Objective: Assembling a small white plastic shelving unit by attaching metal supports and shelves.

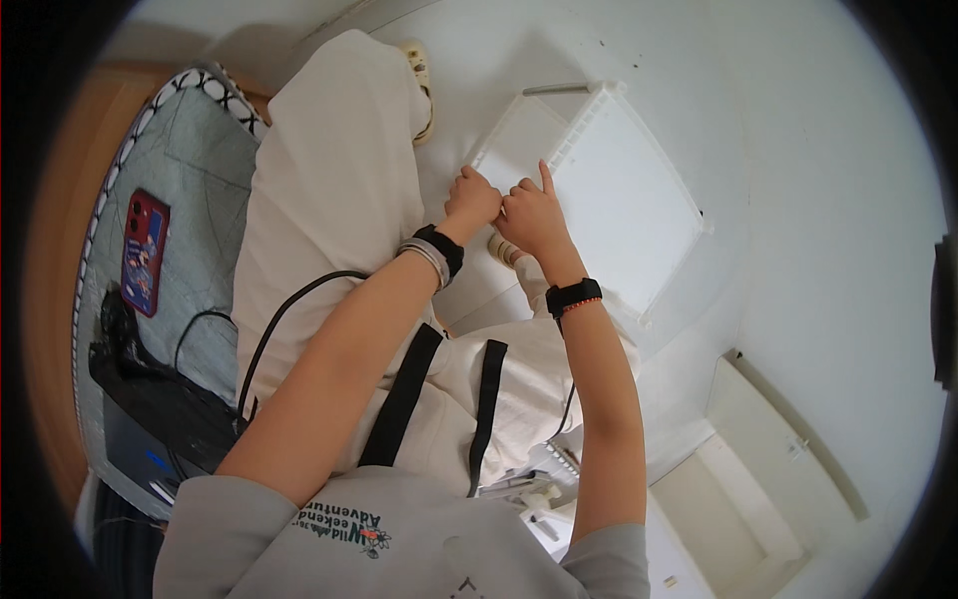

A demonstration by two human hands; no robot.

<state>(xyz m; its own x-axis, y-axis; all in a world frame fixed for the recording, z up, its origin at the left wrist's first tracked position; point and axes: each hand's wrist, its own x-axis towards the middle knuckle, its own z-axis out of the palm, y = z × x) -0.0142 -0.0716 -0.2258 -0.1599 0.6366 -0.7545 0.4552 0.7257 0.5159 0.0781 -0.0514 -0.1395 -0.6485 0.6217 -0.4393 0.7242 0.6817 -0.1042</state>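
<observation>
A white box-like frame with flat panels (pixel 629 190) stands on the floor between my legs, its edges lined with small notches. My left hand (pixel 472 197) is closed at the frame's near left edge, its fingers curled over it. Right beside it, almost touching, is my right hand (pixel 534 215). Its index finger points up along the panel while the other fingers are bent in. What lies between the two hands is hidden by the fingers. A grey strip (pixel 557 90) runs along the far edge of the frame.
On my left, a grey padded surface (pixel 205 190) bears a red-cased phone (pixel 147 250) and a black plastic bag (pixel 150 369). Black cables cross my left leg. An open white compartment (pixel 738 499) sits low on the right, with small items (pixel 539 499) near my lap.
</observation>
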